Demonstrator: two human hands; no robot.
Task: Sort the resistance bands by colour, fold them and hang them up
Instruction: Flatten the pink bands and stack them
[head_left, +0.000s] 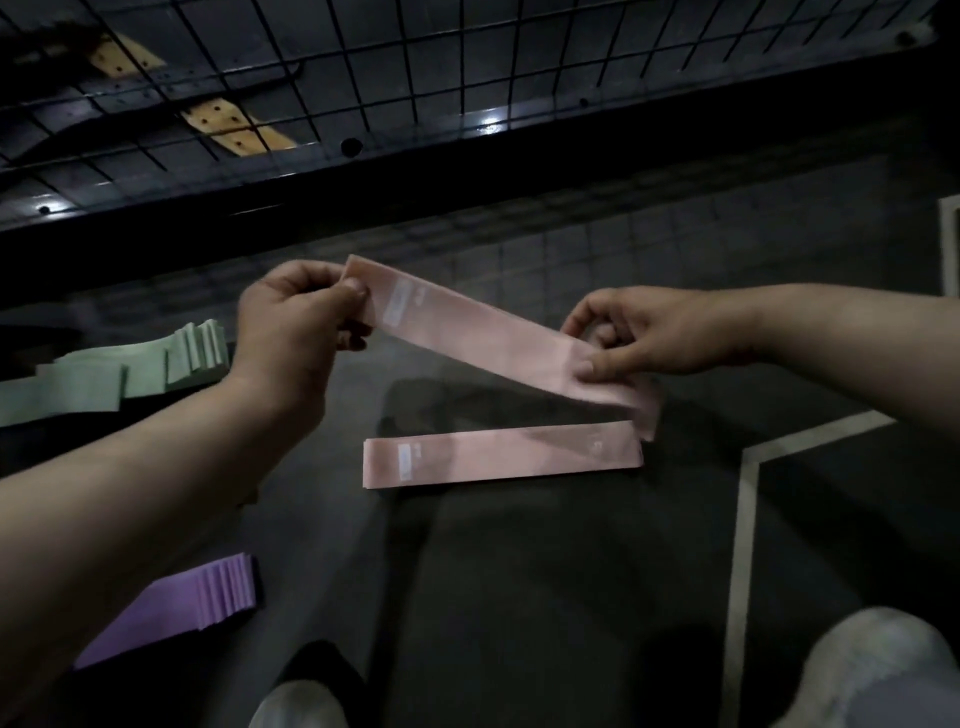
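Nearest me, a fanned stack of purple bands (171, 608) lies on the dark floor (519, 597) at lower left. Further out, a flat pink band (498, 457) with a pale label near its left end lies on the floor. Just above it I hold a second pink band (467, 332) aloft and tilted. My left hand (291, 332) pinches its higher end and my right hand (649, 332) pinches the lower end, where it folds under. Mint-green bands (130, 364) lie fanned at left. Beyond them stands a black wire grid (467, 52).

Pink band (467, 338) aloft, slanting; second pink band (498, 457) flat beneath.
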